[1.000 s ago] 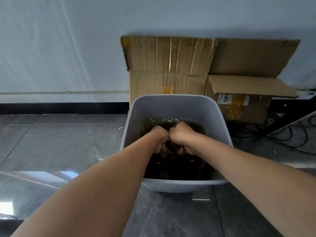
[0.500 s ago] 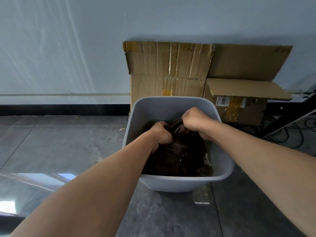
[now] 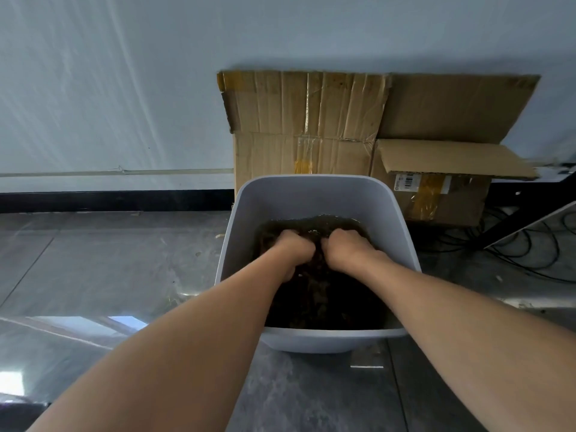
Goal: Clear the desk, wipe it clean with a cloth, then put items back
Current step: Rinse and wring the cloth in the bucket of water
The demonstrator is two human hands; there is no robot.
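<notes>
A grey plastic bin (image 3: 311, 194) stands on the floor, holding dark water. A dark brown cloth (image 3: 321, 285) lies sunk in that water. My left hand (image 3: 293, 247) and my right hand (image 3: 346, 244) are side by side in the bin, both fisted on the cloth at the water's surface. My fingertips are under the water and hidden. Both forearms reach in over the near rim.
Flattened cardboard (image 3: 305, 120) leans on the white wall behind the bin. An open cardboard box (image 3: 442, 182) sits to its right. Black cables (image 3: 530, 244) lie on the floor at the far right beside a dark desk leg (image 3: 526, 210). Grey floor tiles stretch left.
Half a second ago both hands held the cloth lifted above the water, the right higher. Now they have pushed it back down under the surface.
</notes>
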